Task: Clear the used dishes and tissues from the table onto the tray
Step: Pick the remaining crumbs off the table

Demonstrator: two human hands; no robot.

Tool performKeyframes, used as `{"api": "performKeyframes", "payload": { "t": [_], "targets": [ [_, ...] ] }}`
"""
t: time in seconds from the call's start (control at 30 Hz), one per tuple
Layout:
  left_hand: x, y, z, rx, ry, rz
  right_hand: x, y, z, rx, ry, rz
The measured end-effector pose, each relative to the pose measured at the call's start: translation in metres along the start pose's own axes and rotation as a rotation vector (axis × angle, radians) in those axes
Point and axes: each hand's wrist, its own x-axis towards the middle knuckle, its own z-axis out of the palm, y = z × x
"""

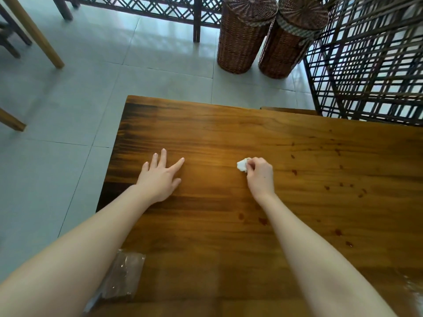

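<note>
My right hand (259, 176) pinches a small crumpled white tissue (242, 165) at the middle of the wooden table (229, 133). My left hand (160, 175) lies flat on the tabletop to the left, fingers straight and spread, holding nothing. No tray and no dishes are in view.
Dark reddish drops (336, 186) spot the table's right half. A clear plastic wrapper (123, 275) lies at the near left edge, partly under my left forearm. Two tall wicker baskets (242, 35) and a dark lattice screen (370, 65) stand beyond the table. Tiled floor lies to the left.
</note>
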Motion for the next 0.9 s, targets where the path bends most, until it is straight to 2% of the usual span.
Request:
{"api": "performKeyframes", "payload": {
  "t": [0.27, 0.57, 0.73, 0.9],
  "targets": [
    [-0.044, 0.036, 0.032, -0.018, 0.014, 0.217, -0.090, 0.000, -0.015, 0.000, -0.071, 0.020],
    [-0.077, 0.062, 0.066, 0.025, 0.012, 0.275, -0.196, -0.001, -0.013, 0.010, -0.113, -0.002],
    [-0.093, 0.068, 0.075, 0.041, -0.018, 0.290, -0.186, 0.000, -0.019, -0.018, -0.167, -0.044],
    [-0.099, 0.071, 0.081, 0.004, -0.014, 0.295, -0.137, 0.014, -0.031, 0.020, -0.081, 0.086]
  ]
}}
